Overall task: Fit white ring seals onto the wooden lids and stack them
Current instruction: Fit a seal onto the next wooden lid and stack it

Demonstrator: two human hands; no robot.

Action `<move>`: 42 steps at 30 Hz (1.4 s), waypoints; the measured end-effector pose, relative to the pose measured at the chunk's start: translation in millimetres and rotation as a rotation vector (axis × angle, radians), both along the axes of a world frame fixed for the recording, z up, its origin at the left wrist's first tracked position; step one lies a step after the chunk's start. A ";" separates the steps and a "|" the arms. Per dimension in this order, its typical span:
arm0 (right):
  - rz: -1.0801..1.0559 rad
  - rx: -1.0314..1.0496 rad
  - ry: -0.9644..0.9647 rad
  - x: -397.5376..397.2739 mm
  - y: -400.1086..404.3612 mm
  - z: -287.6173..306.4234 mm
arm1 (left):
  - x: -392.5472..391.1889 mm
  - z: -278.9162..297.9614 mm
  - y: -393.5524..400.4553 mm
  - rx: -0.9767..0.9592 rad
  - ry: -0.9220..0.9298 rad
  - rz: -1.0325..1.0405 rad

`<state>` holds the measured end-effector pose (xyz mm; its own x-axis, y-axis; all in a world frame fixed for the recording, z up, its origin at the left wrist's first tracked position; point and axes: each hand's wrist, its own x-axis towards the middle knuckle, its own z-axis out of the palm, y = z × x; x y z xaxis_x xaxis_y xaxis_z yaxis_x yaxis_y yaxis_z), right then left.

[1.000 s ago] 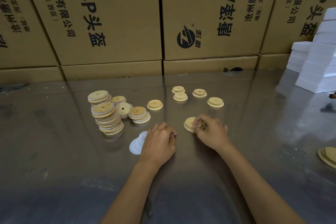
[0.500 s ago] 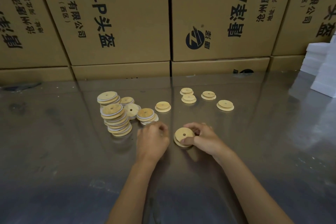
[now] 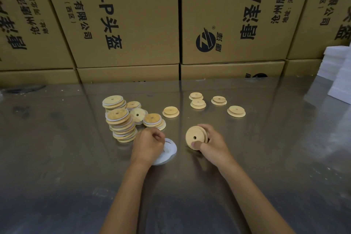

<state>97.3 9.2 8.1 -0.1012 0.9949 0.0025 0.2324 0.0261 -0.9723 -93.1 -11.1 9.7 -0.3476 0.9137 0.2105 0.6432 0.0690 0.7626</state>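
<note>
Thumb and curled fingers of my right hand pinch one wooden lid on edge mid-bench, while my left hand curls on the white ring seals beside it, so I should peel off one ring and seat it evenly round the lid's step

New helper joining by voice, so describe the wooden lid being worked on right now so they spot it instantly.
Start at the tall leaning stack of lids left of centre on the shiny table, then look right, past the left hand over the white rings. The lid is in the right hand: the only one tilted on edge, not lying flat.
</note>
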 end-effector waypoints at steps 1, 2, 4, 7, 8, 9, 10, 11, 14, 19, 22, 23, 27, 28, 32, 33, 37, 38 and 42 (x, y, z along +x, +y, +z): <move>-0.012 -0.017 0.013 0.6 -0.1 0.8 | 0.1 -0.1 0.6 0.023 -0.028 -0.015; -0.025 -0.029 0.044 0.6 -0.9 1.8 | 0.9 0.1 1.1 0.042 -0.070 -0.039; -0.059 -0.048 0.199 -0.3 -2.3 3.9 | 3.8 3.7 1.1 0.086 -0.217 -0.101; -0.041 -0.141 0.568 -0.2 -3.2 8.9 | 7.1 15.1 -1.6 0.122 -0.507 -0.234; -0.011 -0.174 0.647 0.5 -3.4 10.7 | 8.0 19.1 -4.0 0.121 -0.588 -0.280; 0.024 -0.204 0.692 0.8 -3.7 12.5 | 9.4 22.8 -6.7 0.118 -0.649 -0.317; 0.059 -0.232 0.716 0.9 -4.3 13.3 | 11.5 25.9 -9.4 0.117 -0.698 -0.349; 0.094 -0.261 0.724 0.5 -5.1 13.5 | 14.4 28.4 -11.4 0.115 -0.738 -0.376; 0.181 -0.354 0.745 -2.9 -7.1 11.7 | 25.7 31.9 -13.7 0.108 -0.751 -0.389; 0.259 -0.368 0.666 -6.1 -7.8 11.4 | 35.8 28.9 -9.5 0.175 -0.615 -0.208; 0.287 -0.315 0.581 -7.2 -8.4 9.1 | 36.4 26.5 -7.8 0.192 -0.576 -0.171; 0.290 -0.306 0.573 -7.1 -8.8 8.4 | 36.8 25.9 -7.3 0.197 -0.554 -0.162; 0.287 -0.281 0.559 -6.1 -9.8 7.9 | 37.2 24.4 -6.9 0.211 -0.481 -0.147; 0.282 -0.275 0.561 -5.8 -10.0 7.7 | 37.0 23.7 -6.9 0.205 -0.456 -0.144; 0.250 -0.269 0.582 -5.3 -9.3 7.1 | 37.1 22.3 -6.9 0.198 -0.327 -0.156; 0.243 -0.270 0.588 -5.0 -9.0 6.9 | 37.5 22.1 -7.2 0.199 -0.305 -0.164; 0.222 -0.273 0.600 -5.2 -7.6 6.0 | 37.5 21.4 -7.8 0.195 -0.262 -0.184; 0.217 -0.274 0.604 -5.5 -7.4 5.7 | 37.0 21.2 -7.8 0.192 -0.257 -0.185; 0.199 -0.281 0.624 -6.5 -6.8 5.5 | 35.2 21.0 -8.1 0.176 -0.255 -0.195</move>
<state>90.8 2.4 13.6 -0.3439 0.9293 -0.1345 -0.3531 -0.2607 -0.8985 -57.9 -19.2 30.7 -0.2325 0.9254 0.2994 0.4186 -0.1827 0.8896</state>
